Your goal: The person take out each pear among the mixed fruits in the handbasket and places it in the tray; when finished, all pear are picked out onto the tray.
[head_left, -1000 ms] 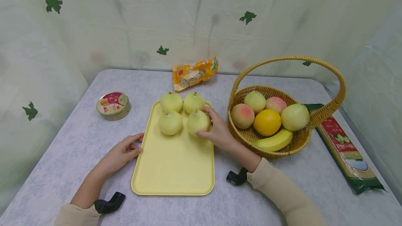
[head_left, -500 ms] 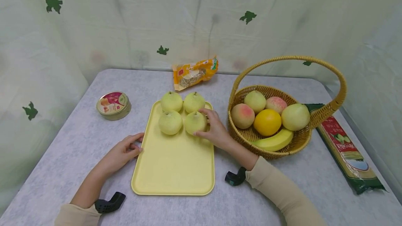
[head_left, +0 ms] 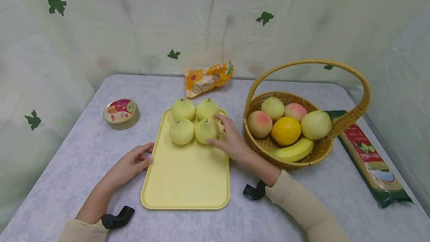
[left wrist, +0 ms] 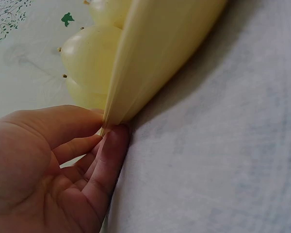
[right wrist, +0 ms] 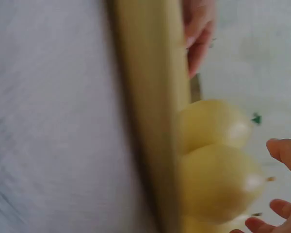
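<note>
Four-sided and pale yellow, a tray [head_left: 184, 182] lies in front of me with several round yellow-green pears grouped at its far end. My left hand [head_left: 129, 165] pinches the tray's left rim between thumb and fingers, as the left wrist view shows with the hand [left wrist: 63, 160] close up. Beside the near right pear [head_left: 205, 131] is my right hand [head_left: 233, 141], its thumb and fingers spread. In the right wrist view that pear [right wrist: 220, 182] sits apart from the thumb [right wrist: 283, 150].
Right of the tray stands a wicker basket [head_left: 285, 165] with peaches, pears, a banana [head_left: 295, 151] and an orange-yellow fruit [head_left: 286, 131]. Beyond it lies a green-and-red packet [head_left: 373, 160]. A round tin [head_left: 121, 113] is at left, an orange snack bag [head_left: 209, 78] at the back.
The near right pear has shifted left, up against its neighbour. My right hand's fingers have come away from it. The left hand has stayed at the tray's rim.
</note>
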Action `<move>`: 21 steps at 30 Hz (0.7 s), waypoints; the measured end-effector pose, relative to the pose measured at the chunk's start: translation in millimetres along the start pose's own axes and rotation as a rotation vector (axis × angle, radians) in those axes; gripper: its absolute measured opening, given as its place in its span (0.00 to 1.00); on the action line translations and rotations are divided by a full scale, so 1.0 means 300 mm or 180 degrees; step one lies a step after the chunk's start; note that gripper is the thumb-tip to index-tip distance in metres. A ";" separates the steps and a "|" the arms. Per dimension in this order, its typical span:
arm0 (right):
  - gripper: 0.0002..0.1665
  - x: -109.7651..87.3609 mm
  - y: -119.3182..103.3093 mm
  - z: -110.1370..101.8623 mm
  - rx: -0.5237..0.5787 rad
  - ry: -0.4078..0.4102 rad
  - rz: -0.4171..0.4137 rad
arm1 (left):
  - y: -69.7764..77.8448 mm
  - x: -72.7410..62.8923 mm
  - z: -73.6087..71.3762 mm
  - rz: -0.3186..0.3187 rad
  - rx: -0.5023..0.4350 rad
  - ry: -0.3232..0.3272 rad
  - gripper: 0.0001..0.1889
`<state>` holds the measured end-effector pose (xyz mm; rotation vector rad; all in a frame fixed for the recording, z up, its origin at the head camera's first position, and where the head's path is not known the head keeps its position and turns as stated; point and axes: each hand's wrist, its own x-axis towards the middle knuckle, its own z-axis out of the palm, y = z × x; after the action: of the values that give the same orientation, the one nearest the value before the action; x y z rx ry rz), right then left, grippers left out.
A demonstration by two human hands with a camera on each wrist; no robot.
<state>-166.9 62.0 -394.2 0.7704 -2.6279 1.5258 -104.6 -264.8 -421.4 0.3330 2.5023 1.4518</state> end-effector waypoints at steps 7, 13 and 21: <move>0.25 -0.124 -0.105 -0.193 -0.0477 0.0216 -0.0965 | 0.008 0.000 -0.002 -0.0027 0.0014 -0.0019 0.28; 0.31 -0.212 -0.090 -0.371 -0.0845 0.0922 -0.1509 | 0.014 -0.005 -0.005 -0.0035 0.0005 -0.0016 0.29; 0.37 -0.287 0.006 -0.538 -0.1136 0.1719 -0.0762 | 0.010 -0.006 -0.003 -0.0048 -0.0007 -0.0024 0.29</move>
<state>-129.6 230.0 -331.6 0.5248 -2.2136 0.9858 -102.8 -264.7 -418.3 0.3180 2.4917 1.4452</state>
